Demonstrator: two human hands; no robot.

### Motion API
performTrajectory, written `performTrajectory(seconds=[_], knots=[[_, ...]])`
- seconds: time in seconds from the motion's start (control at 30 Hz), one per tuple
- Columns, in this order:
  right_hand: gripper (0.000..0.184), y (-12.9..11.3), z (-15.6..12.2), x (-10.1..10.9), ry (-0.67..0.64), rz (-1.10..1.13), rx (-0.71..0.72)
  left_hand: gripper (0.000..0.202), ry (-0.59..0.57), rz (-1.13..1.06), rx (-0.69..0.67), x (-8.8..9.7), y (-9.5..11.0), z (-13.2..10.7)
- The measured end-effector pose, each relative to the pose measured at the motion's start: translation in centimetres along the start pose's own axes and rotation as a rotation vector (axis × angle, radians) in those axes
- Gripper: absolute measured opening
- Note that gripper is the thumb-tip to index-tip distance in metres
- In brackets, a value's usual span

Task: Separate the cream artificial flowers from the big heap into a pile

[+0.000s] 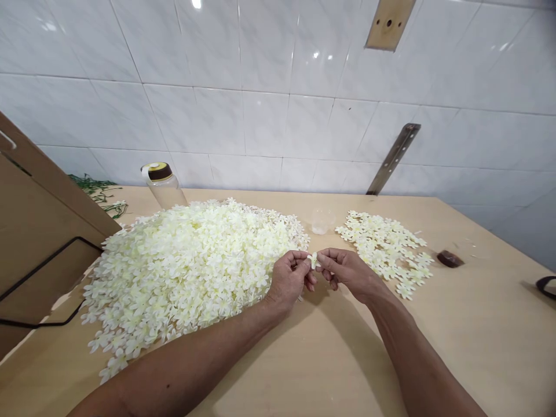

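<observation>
Between the fingertips of both hands is one small white artificial flower [314,260], pale yellow-green at its middle. My left hand [290,277] pinches it from the left, thumb against forefinger. From the other side my right hand [343,270] pinches its edge, with the remaining fingers curled below. A large heap of white artificial flowers [186,266] spreads over the table to the left, reaching close to my left hand. Beyond my right hand lies a smaller, flatter spread of flowers [382,243].
A clear cup [322,222] stands behind my hands. Near the tiled wall is a bottle with a brown lid [163,185]. At left are a cardboard box [47,220] and green stems [93,186]. A dark brown lump [450,259] lies on the wooden table [486,324] at right.
</observation>
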State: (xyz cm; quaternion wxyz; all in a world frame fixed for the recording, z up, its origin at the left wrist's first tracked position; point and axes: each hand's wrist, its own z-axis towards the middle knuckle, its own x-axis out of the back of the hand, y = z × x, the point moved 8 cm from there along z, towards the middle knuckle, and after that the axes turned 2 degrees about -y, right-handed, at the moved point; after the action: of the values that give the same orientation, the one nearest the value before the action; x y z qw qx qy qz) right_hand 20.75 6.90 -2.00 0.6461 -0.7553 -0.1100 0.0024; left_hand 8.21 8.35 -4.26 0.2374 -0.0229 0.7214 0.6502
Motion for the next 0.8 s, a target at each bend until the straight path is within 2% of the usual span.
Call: performTrajectory(seconds=[0.13,0.3,0.43,0.57,0.67,0.8], knots=[[0.047,-0.3,-0.2,0.2,0.007,-0.073,-0.007,0.019,-0.029,0.082,-0.025,-0.4,0.4,-0.4],[0.046,-0.2,-0.1,0.1,0.011,-0.039,0.007,0.021,-0.023,0.102,-0.020,-0.5,0.5,-0.7],[0.050,0.0,0.2,0.6,0.131,-0.093,0.013,0.028,-0.049,0.068,-0.002,-0.7,0.2,-0.6],[0.050,-0.4,0.1,0.6,0.235,-0.296,0.023,0.038,-0.062,0.052,0.003,-0.9,0.0,-0.6],[0.050,-1.1,-0.1,0.3,0.266,-0.411,0.052,0.040,-0.038,0.064,-0.011,-0.8,0.2,-0.6],[0.052,-1.3,-0.3,0.3,0.267,-0.390,0.076,0.041,-0.022,0.079,0.000,-0.6,0.4,-0.6]])
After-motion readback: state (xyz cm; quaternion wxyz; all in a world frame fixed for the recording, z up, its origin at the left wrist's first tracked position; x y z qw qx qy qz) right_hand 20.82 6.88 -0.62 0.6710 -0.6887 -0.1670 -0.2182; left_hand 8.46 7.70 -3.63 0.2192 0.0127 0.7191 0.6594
